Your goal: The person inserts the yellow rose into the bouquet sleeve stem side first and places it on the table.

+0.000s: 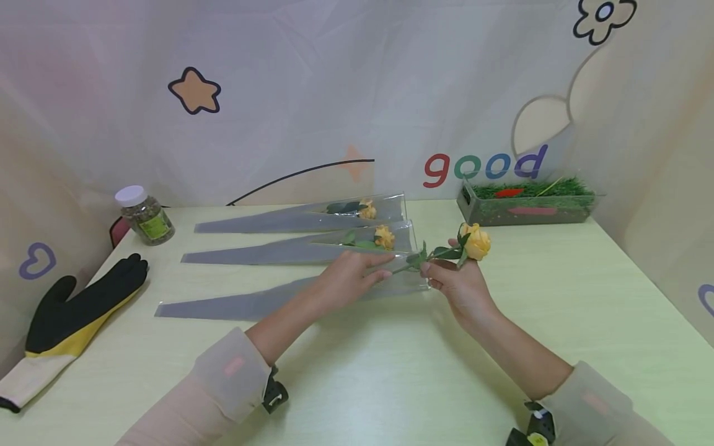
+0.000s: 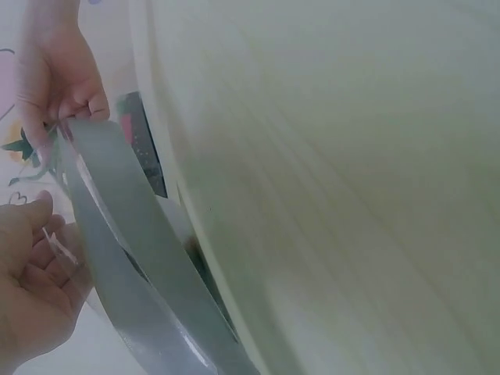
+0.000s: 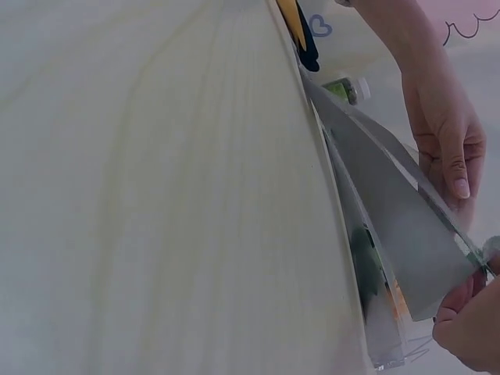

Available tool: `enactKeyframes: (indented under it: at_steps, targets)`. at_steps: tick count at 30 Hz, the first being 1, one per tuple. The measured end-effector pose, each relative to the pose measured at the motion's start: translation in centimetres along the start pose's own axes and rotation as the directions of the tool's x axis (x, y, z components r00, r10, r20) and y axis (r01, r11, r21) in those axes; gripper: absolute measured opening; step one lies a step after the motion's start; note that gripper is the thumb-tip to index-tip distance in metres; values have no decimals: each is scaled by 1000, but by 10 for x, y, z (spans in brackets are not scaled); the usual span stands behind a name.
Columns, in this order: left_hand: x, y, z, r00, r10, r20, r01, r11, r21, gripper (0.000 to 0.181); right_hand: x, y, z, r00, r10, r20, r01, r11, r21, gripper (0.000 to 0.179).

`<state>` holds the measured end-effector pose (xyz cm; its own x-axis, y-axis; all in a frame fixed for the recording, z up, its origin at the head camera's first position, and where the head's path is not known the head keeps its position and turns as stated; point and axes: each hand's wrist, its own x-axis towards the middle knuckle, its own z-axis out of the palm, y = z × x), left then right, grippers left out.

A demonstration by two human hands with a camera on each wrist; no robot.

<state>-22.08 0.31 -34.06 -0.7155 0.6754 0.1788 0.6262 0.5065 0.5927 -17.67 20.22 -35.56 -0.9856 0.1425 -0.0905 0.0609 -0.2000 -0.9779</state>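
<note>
A yellow rose (image 1: 476,241) with green leaves is held in my right hand (image 1: 463,288), thumb and fingers pinching it by the stem. The stem points left into the open end of a grey-and-clear plastic flower sleeve (image 1: 234,303), raised off the table there. My left hand (image 1: 348,279) holds that sleeve near its wide end; in the left wrist view, clear film (image 2: 62,248) lies between its thumb and curled fingers. In the right wrist view, the right fingers (image 3: 457,305) are also against the sleeve's edge. Behind lie two similar sleeves, each with a yellow flower (image 1: 385,237) inside.
A lidded jar (image 1: 146,217) stands at the back left. Nearer on that side lies a black, yellow and white work glove (image 1: 83,316). A clear box (image 1: 530,210) of artificial grass sits at the back right, against the printed backdrop (image 1: 334,93).
</note>
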Motion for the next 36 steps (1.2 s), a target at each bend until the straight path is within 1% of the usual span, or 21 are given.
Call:
enactKeyframes:
  at_steps: [2, 5, 8, 10, 12, 15, 17, 20, 23, 27, 31, 33, 36]
  targets:
    - [0, 0, 0, 1000, -2, 4, 2, 1000, 2, 41, 1, -1, 1, 1000, -4, -9, 4, 1000, -6, 63]
    - [0, 1, -1, 1000, -1, -6, 1, 1000, 0, 40, 1, -1, 1, 1000, -14, -16, 15, 1000, 11, 50]
    - [0, 0, -1, 1000, -3, -16, 3, 1000, 1, 39, 0, -1, 1, 1000, -7, -3, 7, 996, 84, 32]
    - [0, 0, -1, 1000, -6, -22, 6, 1000, 1, 39, -1, -2, 0, 1000, -5, 17, 2, 989, 147, 24]
    - [0, -1, -2, 1000, -12, -23, 12, 1000, 4, 39, -2, -2, -1, 999, -11, 37, 3, 975, 224, 31]
    - [0, -1, -2, 1000, -10, -30, 10, 1000, 6, 39, -4, -2, -3, 997, -33, 68, 9, 948, 318, 53]
    - [0, -1, -3, 999, -13, -30, 13, 1000, 7, 39, -4, -1, -5, 996, -37, 78, 4, 924, 383, 65]
    - [-1, -1, -3, 999, -12, -31, 12, 1000, 8, 39, -4, 1, -7, 995, -31, 90, -12, 894, 447, 73]
    - [0, -2, -3, 1000, -8, -29, 9, 1000, 11, 39, -3, 1, -8, 997, -17, 81, -26, 864, 502, 73]
    - [0, -4, -2, 1000, 6, -26, -7, 1000, -2, 40, -2, 0, -8, 997, -11, 75, -33, 833, 553, 63]
    - [0, -3, -2, 999, 20, -28, -20, 1000, -9, 39, 0, 0, -9, 998, -20, 63, -22, 799, 601, 40]
    - [0, -3, -2, 999, 23, -30, -23, 1000, 0, 39, 1, 0, -9, 998, -28, 51, -9, 796, 606, 27]
    - [0, -2, -3, 999, 17, -29, -17, 1000, 5, 38, 2, -1, -9, 999, -32, 43, 1, 805, 593, 13]
